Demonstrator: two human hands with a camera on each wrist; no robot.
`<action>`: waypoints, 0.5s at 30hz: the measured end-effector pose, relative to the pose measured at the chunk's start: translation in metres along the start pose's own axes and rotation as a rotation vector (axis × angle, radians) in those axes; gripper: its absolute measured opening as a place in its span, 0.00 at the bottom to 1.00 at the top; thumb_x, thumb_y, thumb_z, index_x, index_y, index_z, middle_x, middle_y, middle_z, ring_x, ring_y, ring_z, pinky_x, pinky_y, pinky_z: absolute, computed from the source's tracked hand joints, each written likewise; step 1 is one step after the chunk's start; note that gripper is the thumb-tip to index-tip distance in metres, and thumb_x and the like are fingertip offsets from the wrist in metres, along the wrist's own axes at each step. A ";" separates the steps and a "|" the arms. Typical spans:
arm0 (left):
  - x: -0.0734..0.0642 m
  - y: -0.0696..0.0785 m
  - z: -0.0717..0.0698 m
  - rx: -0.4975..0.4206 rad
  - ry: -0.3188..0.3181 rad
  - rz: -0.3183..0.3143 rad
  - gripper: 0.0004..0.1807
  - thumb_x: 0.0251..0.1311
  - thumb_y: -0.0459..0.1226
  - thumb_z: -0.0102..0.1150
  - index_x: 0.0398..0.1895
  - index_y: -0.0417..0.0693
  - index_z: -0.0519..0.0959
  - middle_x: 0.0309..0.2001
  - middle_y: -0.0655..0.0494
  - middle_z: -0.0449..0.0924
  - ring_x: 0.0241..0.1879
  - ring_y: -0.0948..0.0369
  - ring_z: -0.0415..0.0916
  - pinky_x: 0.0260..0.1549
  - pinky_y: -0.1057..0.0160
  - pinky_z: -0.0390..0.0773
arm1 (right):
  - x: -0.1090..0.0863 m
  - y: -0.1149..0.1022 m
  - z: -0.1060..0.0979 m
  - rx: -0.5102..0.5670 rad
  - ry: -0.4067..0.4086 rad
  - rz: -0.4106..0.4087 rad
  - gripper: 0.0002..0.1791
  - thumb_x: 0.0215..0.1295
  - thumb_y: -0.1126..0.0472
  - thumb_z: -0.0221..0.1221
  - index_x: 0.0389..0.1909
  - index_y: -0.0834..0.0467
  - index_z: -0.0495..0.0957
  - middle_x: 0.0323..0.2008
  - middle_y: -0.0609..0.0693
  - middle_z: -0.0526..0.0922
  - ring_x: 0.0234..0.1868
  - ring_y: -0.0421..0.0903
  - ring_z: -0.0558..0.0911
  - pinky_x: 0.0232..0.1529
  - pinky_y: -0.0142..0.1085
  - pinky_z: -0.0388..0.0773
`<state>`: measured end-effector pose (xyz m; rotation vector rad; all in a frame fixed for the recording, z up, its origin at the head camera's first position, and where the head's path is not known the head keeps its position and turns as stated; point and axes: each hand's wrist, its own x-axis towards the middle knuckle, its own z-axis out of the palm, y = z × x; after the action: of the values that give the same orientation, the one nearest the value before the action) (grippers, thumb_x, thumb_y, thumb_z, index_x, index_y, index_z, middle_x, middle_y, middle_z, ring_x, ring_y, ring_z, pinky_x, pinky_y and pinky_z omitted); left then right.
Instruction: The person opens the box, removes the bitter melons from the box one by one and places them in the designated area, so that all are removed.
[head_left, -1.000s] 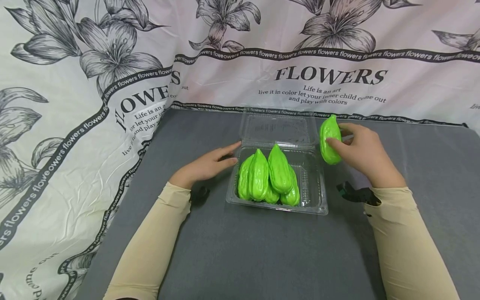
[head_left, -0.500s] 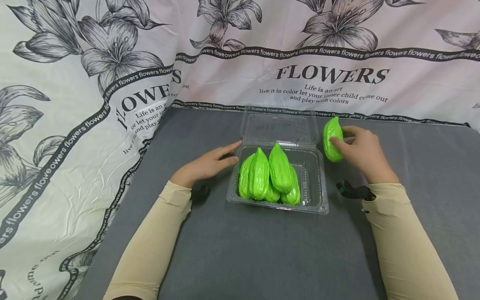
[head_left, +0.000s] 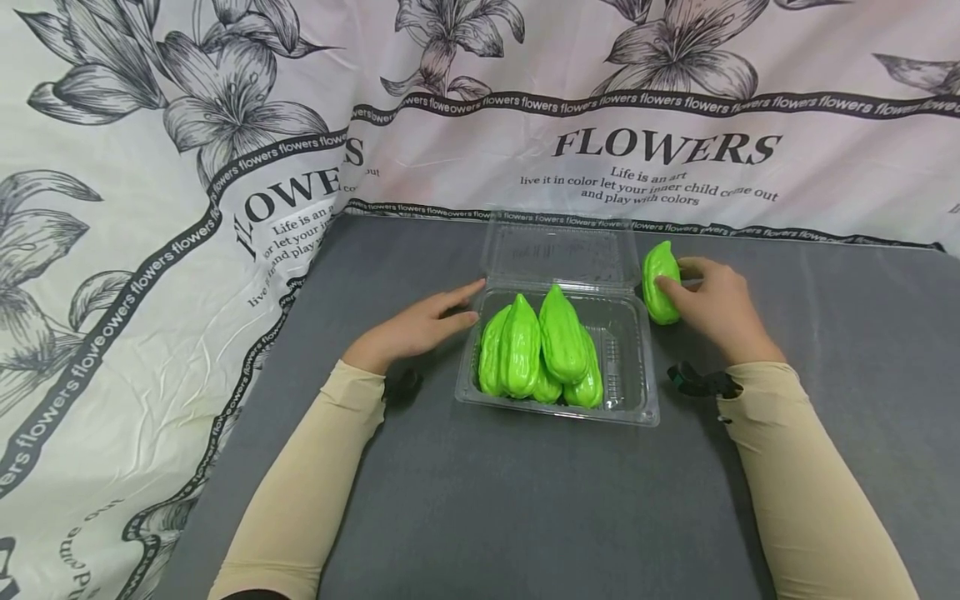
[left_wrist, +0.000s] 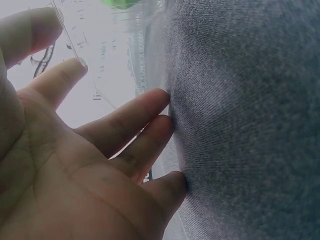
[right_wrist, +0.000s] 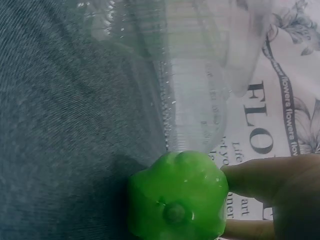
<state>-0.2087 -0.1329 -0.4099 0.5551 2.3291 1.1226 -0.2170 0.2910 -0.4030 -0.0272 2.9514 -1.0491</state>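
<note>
In the head view, my right hand (head_left: 716, 304) holds a bright green, ridged bitter melon (head_left: 661, 283) between thumb and fingers, just right of the clear plastic box. Seen from the right wrist, the bitter melon (right_wrist: 175, 200) shows its stub end, low against the grey cloth. My left hand (head_left: 412, 329) has its fingers spread at the left wall of the clear box (head_left: 630, 408). From the left wrist, the fingertips (left_wrist: 165, 125) rest on the cloth and at the plastic edge. Inside the box, several more bitter melons (head_left: 519, 350) lie piled toward the left.
The box's clear hinged lid (head_left: 558, 250) lies folded back, away from me. A grey cloth (head_left: 540, 508) covers the table. White fabric printed with flowers (head_left: 450, 158) hangs behind and along the left. A dark strap piece (head_left: 701, 382) juts from the right wrist.
The right hand, with the bitter melon, shifted slightly right, then back left and a little lower beside the box. My left hand stays in place at the box.
</note>
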 end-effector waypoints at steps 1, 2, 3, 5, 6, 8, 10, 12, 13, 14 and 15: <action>0.000 0.000 0.000 -0.001 0.001 -0.002 0.35 0.82 0.53 0.46 0.86 0.71 0.48 0.83 0.48 0.54 0.82 0.49 0.52 0.76 0.41 0.58 | 0.000 0.001 0.000 -0.004 -0.001 0.000 0.39 0.79 0.42 0.55 0.72 0.73 0.68 0.64 0.74 0.76 0.59 0.71 0.82 0.53 0.60 0.79; 0.000 0.001 0.000 -0.001 0.001 -0.006 0.35 0.82 0.53 0.47 0.86 0.72 0.48 0.83 0.48 0.54 0.82 0.49 0.51 0.76 0.41 0.58 | 0.001 0.002 0.001 -0.002 -0.001 0.000 0.39 0.79 0.43 0.55 0.71 0.73 0.69 0.64 0.75 0.76 0.59 0.71 0.82 0.53 0.61 0.79; 0.000 0.001 0.000 -0.001 0.003 -0.011 0.35 0.82 0.53 0.47 0.86 0.72 0.48 0.83 0.48 0.55 0.82 0.49 0.51 0.76 0.41 0.58 | 0.001 0.003 0.001 -0.003 -0.003 0.001 0.39 0.79 0.42 0.55 0.71 0.73 0.69 0.64 0.75 0.76 0.59 0.72 0.81 0.53 0.61 0.79; 0.000 0.001 0.001 0.001 0.003 -0.018 0.35 0.82 0.53 0.47 0.86 0.73 0.48 0.82 0.47 0.55 0.82 0.49 0.51 0.76 0.40 0.58 | 0.001 0.005 0.001 -0.004 -0.005 0.003 0.39 0.79 0.42 0.55 0.71 0.73 0.69 0.64 0.75 0.76 0.59 0.72 0.81 0.54 0.62 0.78; 0.000 0.001 0.001 0.001 0.003 -0.020 0.35 0.82 0.54 0.47 0.86 0.73 0.48 0.82 0.47 0.55 0.82 0.49 0.51 0.76 0.40 0.58 | 0.001 0.005 0.001 -0.003 -0.005 0.004 0.39 0.79 0.41 0.55 0.71 0.73 0.69 0.64 0.75 0.76 0.59 0.72 0.81 0.54 0.62 0.78; 0.000 0.002 0.000 0.002 0.003 -0.021 0.35 0.82 0.54 0.47 0.86 0.73 0.49 0.82 0.48 0.56 0.82 0.49 0.51 0.76 0.40 0.58 | 0.001 0.005 0.001 -0.001 -0.001 0.005 0.39 0.79 0.41 0.55 0.71 0.73 0.70 0.64 0.75 0.76 0.59 0.72 0.81 0.55 0.62 0.78; 0.001 0.002 0.000 0.001 0.004 -0.017 0.35 0.82 0.54 0.47 0.86 0.73 0.49 0.82 0.48 0.56 0.82 0.49 0.51 0.76 0.40 0.58 | 0.001 0.005 0.001 -0.003 0.003 0.004 0.39 0.79 0.41 0.55 0.71 0.73 0.70 0.64 0.75 0.76 0.59 0.72 0.81 0.55 0.62 0.78; 0.001 0.002 0.000 0.002 0.006 -0.014 0.35 0.82 0.54 0.47 0.86 0.73 0.49 0.82 0.48 0.55 0.82 0.49 0.52 0.76 0.40 0.58 | 0.001 0.006 0.001 -0.007 0.004 0.003 0.40 0.79 0.41 0.54 0.71 0.73 0.70 0.64 0.75 0.76 0.59 0.72 0.81 0.55 0.62 0.78; 0.001 0.002 0.000 0.003 0.007 -0.014 0.35 0.82 0.54 0.47 0.86 0.74 0.49 0.82 0.48 0.56 0.82 0.49 0.52 0.76 0.40 0.58 | 0.001 0.006 0.001 -0.008 0.002 0.003 0.40 0.79 0.40 0.54 0.71 0.73 0.70 0.64 0.75 0.76 0.59 0.72 0.81 0.55 0.62 0.78; 0.001 0.001 0.001 0.002 0.007 -0.014 0.35 0.82 0.54 0.47 0.86 0.74 0.49 0.82 0.48 0.56 0.81 0.49 0.52 0.76 0.40 0.59 | 0.001 0.006 0.001 -0.010 0.000 0.004 0.40 0.79 0.40 0.54 0.70 0.73 0.70 0.64 0.76 0.76 0.59 0.72 0.81 0.55 0.62 0.78; 0.001 0.001 0.001 0.003 0.007 -0.014 0.35 0.82 0.54 0.47 0.86 0.74 0.49 0.82 0.48 0.56 0.81 0.49 0.52 0.76 0.40 0.59 | 0.001 0.006 0.001 -0.011 -0.002 0.004 0.40 0.79 0.40 0.54 0.70 0.73 0.70 0.64 0.76 0.76 0.59 0.72 0.81 0.56 0.63 0.78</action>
<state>-0.2087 -0.1319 -0.4099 0.5353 2.3379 1.1167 -0.2185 0.2948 -0.4074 -0.0218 2.9545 -1.0311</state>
